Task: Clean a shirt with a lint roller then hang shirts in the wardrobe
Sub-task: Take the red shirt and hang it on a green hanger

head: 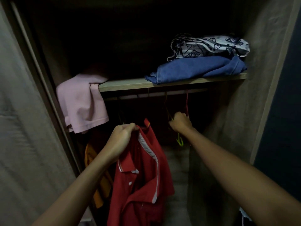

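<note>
**A:** Where is the red shirt (pixel 140 173) in relation to the wardrobe shelf (pixel 123 84)?

**B:** Below the shelf and a little left of its middle, inside the dark wardrobe opening. It hangs down in loose folds, with white trim along the placket and collar and a white button showing.

**A:** What has hold of it?

**B:** The left hand (pixel 120 141), fingers pinched closed on the fabric at the top edge of the shirt, under the shelf's left half.

**A:** And the right hand (pixel 180 122)?

**B:** Under the shelf's right half, reaching up to two hangers that drop from the rail (pixel 151 95) just beneath the shelf. The fingers are curled closed around the wire of the yellow-green hanger (pixel 180 141), whose lower end pokes out below the hand. The thin red hanger (pixel 187 103) runs down to the same hand; whether the fingers grip that one too, I cannot tell.

**A:** What sits on the shelf itself?

**B:** At its right end, a folded blue denim garment (pixel 195 69) with a white patterned cloth (pixel 210 45) piled on top. At its left end a pink shirt (pixel 81 103) spills over the edge and hangs down.

**A:** Anything else below the shelf?

**B:** An orange-yellow garment (pixel 96 168), partly hidden behind the left forearm, hangs left of the red shirt and below the pink one.
</note>
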### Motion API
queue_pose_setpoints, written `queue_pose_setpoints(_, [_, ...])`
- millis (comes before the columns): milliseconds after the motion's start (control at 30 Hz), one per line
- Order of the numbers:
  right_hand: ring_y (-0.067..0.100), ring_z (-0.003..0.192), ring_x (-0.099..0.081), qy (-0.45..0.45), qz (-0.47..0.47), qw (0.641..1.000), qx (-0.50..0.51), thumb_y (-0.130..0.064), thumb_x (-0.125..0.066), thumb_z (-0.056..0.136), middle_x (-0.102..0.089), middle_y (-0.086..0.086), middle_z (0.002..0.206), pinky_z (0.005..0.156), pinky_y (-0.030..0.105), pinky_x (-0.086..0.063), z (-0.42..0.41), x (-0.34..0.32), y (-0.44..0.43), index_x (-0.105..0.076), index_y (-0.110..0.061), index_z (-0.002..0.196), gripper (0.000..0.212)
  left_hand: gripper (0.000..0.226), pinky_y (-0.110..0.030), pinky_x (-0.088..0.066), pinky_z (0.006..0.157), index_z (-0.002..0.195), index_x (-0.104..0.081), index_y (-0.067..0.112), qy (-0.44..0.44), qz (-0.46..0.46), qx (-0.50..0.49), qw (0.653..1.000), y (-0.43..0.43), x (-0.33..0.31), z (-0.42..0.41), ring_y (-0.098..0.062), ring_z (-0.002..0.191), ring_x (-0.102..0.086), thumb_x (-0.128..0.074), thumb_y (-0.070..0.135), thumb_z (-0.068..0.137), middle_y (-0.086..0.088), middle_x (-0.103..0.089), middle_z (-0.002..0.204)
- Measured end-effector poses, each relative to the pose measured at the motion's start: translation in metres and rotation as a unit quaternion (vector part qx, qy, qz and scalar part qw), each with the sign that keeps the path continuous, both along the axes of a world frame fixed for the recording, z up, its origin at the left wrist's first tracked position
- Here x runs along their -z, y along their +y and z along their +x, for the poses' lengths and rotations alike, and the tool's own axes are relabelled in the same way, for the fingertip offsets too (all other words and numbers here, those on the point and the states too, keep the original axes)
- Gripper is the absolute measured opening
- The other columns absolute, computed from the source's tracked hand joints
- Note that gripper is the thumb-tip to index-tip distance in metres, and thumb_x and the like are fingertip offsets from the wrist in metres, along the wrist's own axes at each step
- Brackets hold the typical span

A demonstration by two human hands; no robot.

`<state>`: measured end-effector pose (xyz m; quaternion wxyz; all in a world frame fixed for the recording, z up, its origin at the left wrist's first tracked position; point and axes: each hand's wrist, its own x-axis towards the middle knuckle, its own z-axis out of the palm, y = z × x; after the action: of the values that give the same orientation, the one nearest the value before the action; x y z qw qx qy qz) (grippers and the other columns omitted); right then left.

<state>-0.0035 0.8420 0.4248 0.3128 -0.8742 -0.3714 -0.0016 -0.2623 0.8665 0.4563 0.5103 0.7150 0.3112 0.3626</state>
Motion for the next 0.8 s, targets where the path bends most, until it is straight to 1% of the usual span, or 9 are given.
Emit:
queue_pose_setpoints(167, [0.036, 0.091, -0.069, 0.019, 0.125, 0.992, 0.011, -0.032, -0.068, 0.091, -0.072, 0.016, 0.094, 0.071, 0.036, -0.055, -0.01, 0.005, -0.003, -0.069, -0.01, 0.086, 0.023, 0.031, -0.038, -0.036, 0.069, 0.073, -0.072, 0.009, -0.008, -0.01, -0.008, 1.0, -0.002, 0.003, -0.009, -0.024, 0.073, -0.05, -0.059, 0.036, 0.079, -0.016, -0.059, 0.075])
queue_pose_setpoints(233, [0.034, 0.083, -0.069, 0.032, 0.152, 0.988, 0.005, -0.036, -0.073, 0.087, -0.07, 0.012, 0.079, 0.066, 0.033, -0.05, -0.015, 0.015, -0.011, -0.057, -0.018, 0.066, 0.032, 0.041, -0.039, -0.037, 0.069, 0.075, -0.071, 0.001, -0.008, -0.018, -0.001, 1.0, -0.002, 0.006, -0.009, -0.025, 0.073, -0.052, -0.06, 0.041, 0.071, -0.016, -0.061, 0.076])
queue_pose_setpoints(300, [0.032, 0.076, -0.067, 0.039, 0.165, 0.986, -0.003, -0.038, -0.074, 0.086, -0.063, 0.006, 0.071, 0.063, 0.032, -0.047, -0.025, 0.025, -0.025, -0.046, -0.021, 0.06, 0.042, 0.055, -0.039, -0.039, 0.07, 0.086, -0.068, -0.008, -0.012, -0.025, 0.006, 1.0, -0.004, 0.009, -0.008, -0.027, 0.074, -0.054, -0.062, 0.044, 0.067, -0.016, -0.061, 0.079])
queue_pose_setpoints(367, [0.031, 0.075, -0.067, 0.045, 0.173, 0.984, -0.004, -0.039, -0.074, 0.087, -0.061, 0.004, 0.068, 0.065, 0.034, -0.049, -0.037, 0.035, -0.042, -0.047, -0.021, 0.059, 0.042, 0.065, -0.042, -0.038, 0.068, 0.088, -0.067, -0.009, -0.011, -0.035, 0.015, 0.999, -0.008, 0.014, -0.007, -0.031, 0.073, -0.053, -0.062, 0.05, 0.061, -0.018, -0.061, 0.081])
queue_pose_setpoints(433, [0.029, 0.071, -0.064, 0.057, 0.184, 0.981, 0.004, -0.041, -0.073, 0.086, -0.059, 0.001, 0.064, 0.064, 0.034, -0.048, -0.051, 0.046, -0.063, -0.047, -0.02, 0.059, 0.043, 0.056, -0.046, -0.046, 0.072, 0.083, -0.074, 0.001, -0.008, -0.045, 0.02, 0.999, -0.012, 0.02, -0.007, -0.035, 0.075, -0.061, -0.062, 0.051, 0.061, -0.025, -0.069, 0.086])
queue_pose_setpoints(533, [0.018, 0.056, -0.05, 0.05, 0.228, 0.972, 0.005, -0.039, -0.074, 0.086, -0.048, -0.005, 0.053, 0.057, 0.031, -0.036, -0.074, 0.067, -0.105, -0.046, -0.019, 0.061, 0.042, 0.043, -0.049, -0.053, 0.099, 0.081, -0.08, 0.015, -0.007, -0.057, 0.029, 0.998, -0.017, 0.027, -0.01, -0.034, 0.104, -0.069, -0.063, 0.051, 0.064, -0.029, -0.065, 0.124])
queue_pose_setpoints(633, [0.006, 0.048, -0.04, 0.059, 0.32, 0.945, -0.002, -0.032, -0.075, 0.088, -0.045, -0.004, 0.051, 0.05, 0.031, -0.034, -0.104, 0.092, -0.156, -0.049, -0.017, 0.065, 0.037, 0.039, -0.056, -0.05, 0.103, 0.08, -0.08, 0.02, 0.003, -0.055, 0.054, 0.997, -0.024, 0.035, -0.014, -0.034, 0.108, -0.068, -0.065, 0.052, 0.066, -0.023, -0.047, 0.15])
queue_pose_setpoints(733, [0.009, 0.053, -0.05, 0.097, 0.368, 0.925, -0.004, -0.031, -0.077, 0.086, -0.054, 0.001, 0.06, 0.051, 0.025, -0.041, -0.13, 0.103, -0.194, -0.055, -0.013, 0.081, 0.028, 0.023, -0.052, -0.05, 0.101, 0.069, -0.075, 0.032, -0.001, -0.035, 0.042, 0.998, -0.043, 0.032, -0.017, -0.034, 0.112, -0.066, -0.065, 0.052, 0.065, -0.026, -0.041, 0.153])
queue_pose_setpoints(800, [0.016, 0.058, -0.057, 0.166, 0.373, 0.913, -0.005, -0.036, -0.078, 0.084, -0.062, 0.005, 0.07, 0.055, 0.027, -0.047, -0.139, 0.095, -0.205, -0.056, -0.018, 0.105, 0.035, 0.027, -0.048, -0.049, 0.103, 0.069, -0.076, 0.027, -0.006, -0.035, 0.043, 0.998, -0.051, 0.03, -0.018, -0.032, 0.116, -0.065, -0.066, 0.052, 0.065, -0.028, -0.041, 0.152])
